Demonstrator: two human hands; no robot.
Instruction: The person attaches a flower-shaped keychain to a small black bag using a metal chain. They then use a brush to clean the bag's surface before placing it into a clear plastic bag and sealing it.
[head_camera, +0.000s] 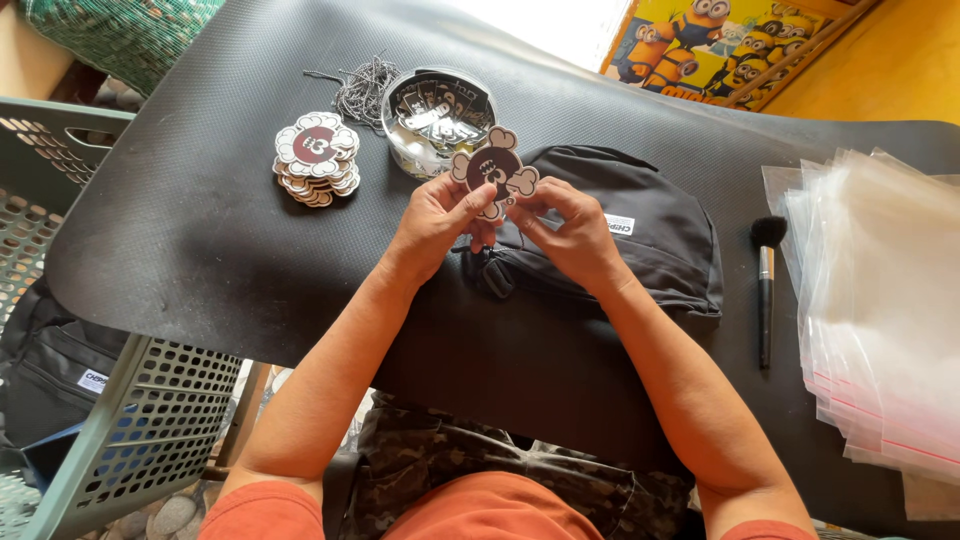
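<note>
Both hands hold up one flower-shaped tag (495, 170), cream petals around a dark maroon centre. My left hand (440, 215) pinches its lower left edge and my right hand (570, 228) grips its lower right. Under the hands lies a small black bag (640, 225) on a black foam mat (200, 230). A stack of the same flower-shaped tags (317, 158) sits to the left on the mat. Behind the held tag stands a round clear container (432, 118) holding several small metal pieces, with a pile of ball chains (364, 88) beside it.
A black-handled brush (766, 285) lies on the mat's right side. Next to it is a stack of clear plastic zip bags (880, 300). A grey perforated plastic crate (60, 260) stands to the left, with another black bag (50, 370) below it.
</note>
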